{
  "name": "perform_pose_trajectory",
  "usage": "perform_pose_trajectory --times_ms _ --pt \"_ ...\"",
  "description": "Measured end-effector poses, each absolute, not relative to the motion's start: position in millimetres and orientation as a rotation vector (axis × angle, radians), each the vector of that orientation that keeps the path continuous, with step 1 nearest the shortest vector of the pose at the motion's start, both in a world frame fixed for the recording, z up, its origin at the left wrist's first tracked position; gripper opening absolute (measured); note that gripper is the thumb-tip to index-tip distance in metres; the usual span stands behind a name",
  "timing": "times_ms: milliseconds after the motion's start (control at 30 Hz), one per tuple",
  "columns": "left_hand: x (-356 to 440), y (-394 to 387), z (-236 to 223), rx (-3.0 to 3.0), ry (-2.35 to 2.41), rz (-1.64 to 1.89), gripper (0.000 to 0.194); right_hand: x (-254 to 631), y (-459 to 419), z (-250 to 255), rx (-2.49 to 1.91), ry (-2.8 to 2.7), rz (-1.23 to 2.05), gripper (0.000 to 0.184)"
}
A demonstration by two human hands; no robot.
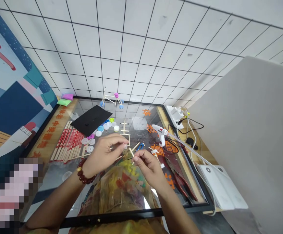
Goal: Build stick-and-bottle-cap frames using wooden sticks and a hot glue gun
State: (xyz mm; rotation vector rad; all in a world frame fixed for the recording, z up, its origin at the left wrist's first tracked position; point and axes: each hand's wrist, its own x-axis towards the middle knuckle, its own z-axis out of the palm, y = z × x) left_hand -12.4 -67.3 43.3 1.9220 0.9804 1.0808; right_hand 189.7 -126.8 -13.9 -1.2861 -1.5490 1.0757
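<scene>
My right hand (150, 167) pinches a short wooden stick (131, 152) between thumb and fingertips, its free end pointing up and left. My left hand (107, 151), with a dark red bead bracelet (85, 177) on the wrist, is closed in a pinch beside the stick. A tiny whitish bit shows at its fingertips, too small to name. Just beyond the hands lies a small frame of joined sticks (125, 132). Blue-handled cutters (140, 147), partly hidden by loose sticks, lie near my right fingers.
A white glue gun (161, 135) and red-handled pliers (182, 185) lie right. Red-and-white wrapped chopsticks (68, 143), a black sheet (92, 120) and several round caps (100, 128) are left. A stick model (112, 100) stands by the wall; a power strip (174, 117) trails cables.
</scene>
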Motion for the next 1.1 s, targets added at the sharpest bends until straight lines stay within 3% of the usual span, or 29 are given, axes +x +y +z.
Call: perform_pose_trajectory --times_ms 367,633,800,933,1100 --pt "9 -77 24 1.416 0.867 0.856 0.013 192 -144 -28 -1.208 -1.439 0.998 0.016" --pt "19 -94 30 1.827 0.902 1.034 0.004 191 -145 -12 -1.106 -1.668 0.994 0.013" --pt "3 -73 38 1.927 1.079 1.237 0.008 204 -97 5 -1.172 -1.48 1.072 0.017" --pt "-15 -34 38 1.661 1.294 1.418 0.015 210 -34 15 -1.089 -1.108 1.343 0.04" --pt "-24 7 25 1.489 1.291 1.318 0.027 200 18 7 -1.055 -0.983 1.515 0.036"
